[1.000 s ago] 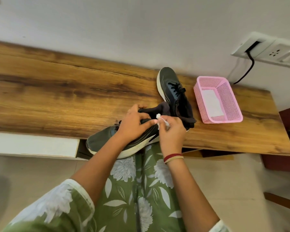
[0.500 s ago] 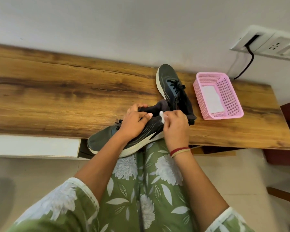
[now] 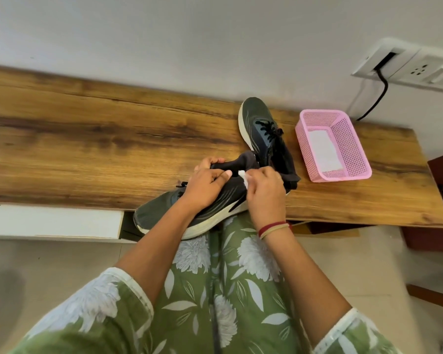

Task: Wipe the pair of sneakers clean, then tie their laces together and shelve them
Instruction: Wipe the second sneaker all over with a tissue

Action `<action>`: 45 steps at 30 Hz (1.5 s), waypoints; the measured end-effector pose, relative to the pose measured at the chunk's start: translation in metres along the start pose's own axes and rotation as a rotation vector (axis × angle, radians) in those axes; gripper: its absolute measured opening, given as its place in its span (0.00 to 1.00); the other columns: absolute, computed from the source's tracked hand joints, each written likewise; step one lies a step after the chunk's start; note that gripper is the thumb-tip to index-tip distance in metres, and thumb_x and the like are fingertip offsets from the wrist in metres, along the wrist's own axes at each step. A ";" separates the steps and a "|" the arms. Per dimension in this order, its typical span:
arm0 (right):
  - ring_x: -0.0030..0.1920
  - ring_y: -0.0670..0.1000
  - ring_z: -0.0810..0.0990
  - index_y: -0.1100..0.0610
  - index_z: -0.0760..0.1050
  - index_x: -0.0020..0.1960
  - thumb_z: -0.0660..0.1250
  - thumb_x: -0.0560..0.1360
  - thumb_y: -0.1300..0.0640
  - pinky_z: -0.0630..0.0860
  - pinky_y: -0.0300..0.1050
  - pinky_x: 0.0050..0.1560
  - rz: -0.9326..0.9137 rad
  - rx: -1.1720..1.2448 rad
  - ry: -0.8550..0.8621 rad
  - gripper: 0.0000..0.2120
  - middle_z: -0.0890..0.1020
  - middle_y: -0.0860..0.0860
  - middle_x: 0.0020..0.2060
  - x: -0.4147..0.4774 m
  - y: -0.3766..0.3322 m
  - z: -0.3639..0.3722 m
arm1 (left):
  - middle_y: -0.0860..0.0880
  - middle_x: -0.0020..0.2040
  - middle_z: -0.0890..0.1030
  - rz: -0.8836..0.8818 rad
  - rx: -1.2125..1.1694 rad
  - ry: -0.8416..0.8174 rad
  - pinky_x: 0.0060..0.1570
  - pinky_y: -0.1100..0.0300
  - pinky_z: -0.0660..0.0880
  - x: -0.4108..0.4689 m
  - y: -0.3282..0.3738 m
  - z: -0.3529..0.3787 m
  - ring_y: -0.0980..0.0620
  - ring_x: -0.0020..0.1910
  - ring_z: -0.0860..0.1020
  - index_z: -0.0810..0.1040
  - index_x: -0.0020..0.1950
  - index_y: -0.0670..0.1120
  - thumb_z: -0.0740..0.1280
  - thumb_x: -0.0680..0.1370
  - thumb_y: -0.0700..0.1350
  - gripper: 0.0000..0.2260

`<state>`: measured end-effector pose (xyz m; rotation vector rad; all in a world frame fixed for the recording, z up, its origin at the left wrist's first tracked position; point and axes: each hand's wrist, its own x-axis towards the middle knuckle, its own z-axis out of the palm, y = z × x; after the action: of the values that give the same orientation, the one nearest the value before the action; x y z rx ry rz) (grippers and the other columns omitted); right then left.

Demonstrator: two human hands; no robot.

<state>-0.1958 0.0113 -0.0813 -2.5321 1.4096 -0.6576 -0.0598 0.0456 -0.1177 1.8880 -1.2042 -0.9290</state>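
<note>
Step 1 of 3, wiping | left hand (image 3: 207,185) grips near shoe (image 3: 155,215) collar; right hand (image 3: 264,193) pinches wipe (image 3: 244,175) on its side | next: likely far shoe (image 3: 256,116); needs regrip

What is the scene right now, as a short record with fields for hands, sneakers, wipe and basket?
left hand: grips the near sneaker at its collar
right hand: pinches a white wipe against that sneaker's side, near the heel
near sneaker: toe pointing left, overhanging the table front edge
far sneaker: lies on the table, toe toward the wall
basket: pink, on the table right of the far sneaker, white sheet inside
stage: wiping
</note>
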 end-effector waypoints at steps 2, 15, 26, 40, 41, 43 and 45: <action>0.36 0.58 0.74 0.61 0.79 0.43 0.56 0.74 0.59 0.73 0.49 0.35 -0.068 0.013 -0.027 0.14 0.76 0.57 0.36 -0.006 -0.009 0.002 | 0.48 0.68 0.69 0.012 -0.017 0.001 0.67 0.51 0.62 0.001 -0.002 0.000 0.45 0.65 0.67 0.84 0.50 0.40 0.62 0.81 0.48 0.14; 0.39 0.60 0.76 0.62 0.80 0.44 0.63 0.73 0.65 0.72 0.49 0.38 0.023 -0.024 -0.061 0.06 0.76 0.58 0.38 0.002 0.010 -0.008 | 0.51 0.66 0.69 0.013 -0.080 -0.007 0.67 0.46 0.63 0.003 -0.008 0.003 0.46 0.65 0.68 0.84 0.45 0.42 0.63 0.80 0.48 0.14; 0.46 0.36 0.76 0.53 0.80 0.54 0.67 0.75 0.60 0.74 0.32 0.50 0.522 0.557 0.144 0.09 0.79 0.48 0.49 0.006 0.020 -0.035 | 0.55 0.61 0.67 0.067 -0.097 -0.101 0.68 0.47 0.63 0.002 -0.016 0.000 0.49 0.66 0.68 0.84 0.49 0.44 0.59 0.78 0.56 0.20; 0.47 0.55 0.77 0.58 0.82 0.52 0.65 0.75 0.63 0.71 0.46 0.48 0.188 0.226 -0.112 0.09 0.79 0.56 0.45 0.011 0.016 -0.020 | 0.53 0.58 0.68 0.061 -0.068 -0.087 0.64 0.56 0.66 0.004 -0.010 0.001 0.54 0.62 0.70 0.75 0.31 0.56 0.64 0.69 0.64 0.14; 0.49 0.56 0.77 0.58 0.81 0.52 0.64 0.75 0.63 0.71 0.46 0.50 0.239 0.233 -0.086 0.09 0.79 0.56 0.46 0.014 0.013 -0.020 | 0.53 0.58 0.68 0.048 -0.079 -0.091 0.65 0.55 0.65 0.006 -0.011 0.001 0.54 0.63 0.69 0.76 0.32 0.55 0.64 0.69 0.63 0.14; 0.49 0.57 0.77 0.59 0.81 0.52 0.63 0.76 0.64 0.71 0.49 0.51 0.209 0.186 -0.084 0.10 0.80 0.57 0.47 0.011 -0.001 -0.016 | 0.53 0.58 0.68 0.033 -0.078 -0.090 0.65 0.56 0.65 0.008 -0.014 0.001 0.55 0.63 0.69 0.80 0.34 0.49 0.63 0.70 0.64 0.19; 0.46 0.59 0.76 0.59 0.81 0.50 0.62 0.76 0.63 0.72 0.50 0.48 0.048 0.108 -0.144 0.09 0.80 0.58 0.44 -0.001 -0.008 -0.012 | 0.54 0.58 0.68 0.061 -0.016 -0.059 0.61 0.57 0.67 0.005 -0.017 0.005 0.56 0.60 0.70 0.80 0.34 0.46 0.60 0.69 0.69 0.26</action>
<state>-0.1955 0.0170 -0.0684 -2.4016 1.3445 -0.5176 -0.0550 0.0453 -0.1358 1.8126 -1.2783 -0.9646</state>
